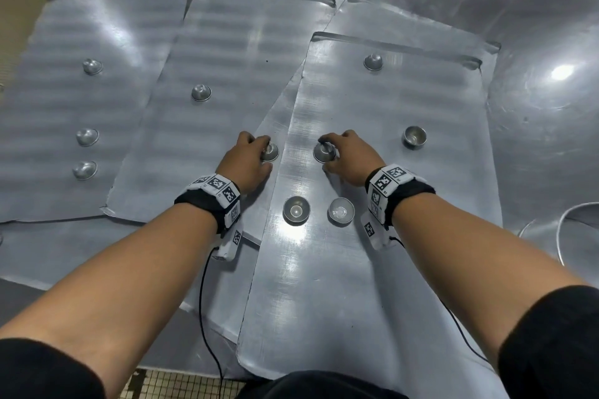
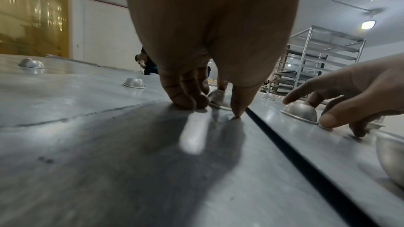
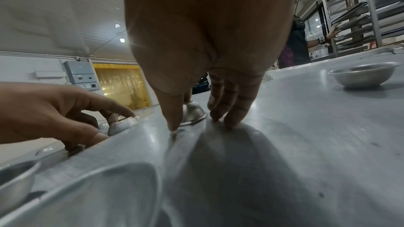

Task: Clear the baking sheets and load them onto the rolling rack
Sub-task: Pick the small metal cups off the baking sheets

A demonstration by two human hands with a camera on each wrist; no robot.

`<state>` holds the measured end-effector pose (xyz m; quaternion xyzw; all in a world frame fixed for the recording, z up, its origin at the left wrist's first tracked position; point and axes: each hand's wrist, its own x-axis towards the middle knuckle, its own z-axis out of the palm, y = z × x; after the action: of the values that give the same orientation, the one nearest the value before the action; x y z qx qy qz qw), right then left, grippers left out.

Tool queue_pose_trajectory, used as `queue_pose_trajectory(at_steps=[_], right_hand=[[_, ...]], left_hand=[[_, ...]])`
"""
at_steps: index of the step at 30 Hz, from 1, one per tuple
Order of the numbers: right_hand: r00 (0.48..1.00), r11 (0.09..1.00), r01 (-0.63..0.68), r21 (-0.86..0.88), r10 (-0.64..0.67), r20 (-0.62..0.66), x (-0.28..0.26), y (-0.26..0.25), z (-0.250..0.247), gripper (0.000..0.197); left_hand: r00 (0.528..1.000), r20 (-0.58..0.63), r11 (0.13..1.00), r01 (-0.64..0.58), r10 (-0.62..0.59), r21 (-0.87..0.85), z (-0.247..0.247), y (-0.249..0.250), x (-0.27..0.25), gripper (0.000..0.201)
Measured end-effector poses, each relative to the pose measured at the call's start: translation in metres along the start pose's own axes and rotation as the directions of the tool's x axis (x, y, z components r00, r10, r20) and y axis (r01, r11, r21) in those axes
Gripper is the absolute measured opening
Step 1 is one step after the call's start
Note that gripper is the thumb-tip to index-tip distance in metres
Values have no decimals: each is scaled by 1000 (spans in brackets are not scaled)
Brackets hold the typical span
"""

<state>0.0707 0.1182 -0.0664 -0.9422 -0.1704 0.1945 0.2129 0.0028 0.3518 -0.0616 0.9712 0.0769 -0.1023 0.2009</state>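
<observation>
From the head view, several flat grey metal baking sheets lie overlapping on the steel table (image 1: pixel 534 146). The nearest baking sheet (image 1: pixel 372 285) sits on top, at centre right. The left hand (image 1: pixel 244 163) curls over a small upturned metal cup (image 1: pixel 270 152) on the sheet beside it. The right hand (image 1: pixel 348 157) grasps another inverted metal cup (image 1: pixel 324 152) on the nearest sheet. Two open-side-up cups (image 1: pixel 296 210) sit just in front of the right wrist.

Left wrist camera: thumb and fingers (image 2: pixel 186 96) bracket that little cup (image 2: pixel 218 98), tips down on the sheet. The right hand (image 2: pixel 354 92) is spread over its own dome (image 2: pixel 300 111). A tall silver rolling rack (image 2: pixel 317 58) stands well beyond the table.

Right wrist camera: fingers (image 3: pixel 231 103) and thumb close around the cup (image 3: pixel 194 113); an upright metal bowl (image 3: pixel 362 75) rests off to the right.
</observation>
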Motion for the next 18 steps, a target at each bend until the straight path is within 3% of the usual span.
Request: queue_pose_trajectory(at_steps=[9, 14, 18], right_hand=[[994, 997, -25, 80, 33, -108, -4, 7, 5, 40], [990, 986, -60, 158, 79, -118, -12, 12, 8, 61], [987, 983, -57, 172, 81, -137, -18, 17, 6, 57]], left_hand=[[998, -29, 998, -60, 60, 14, 6, -6, 0, 37], [996, -39, 997, -75, 75, 13, 6, -4, -3, 35], [998, 5, 996, -70, 70, 57, 8, -4, -7, 41]])
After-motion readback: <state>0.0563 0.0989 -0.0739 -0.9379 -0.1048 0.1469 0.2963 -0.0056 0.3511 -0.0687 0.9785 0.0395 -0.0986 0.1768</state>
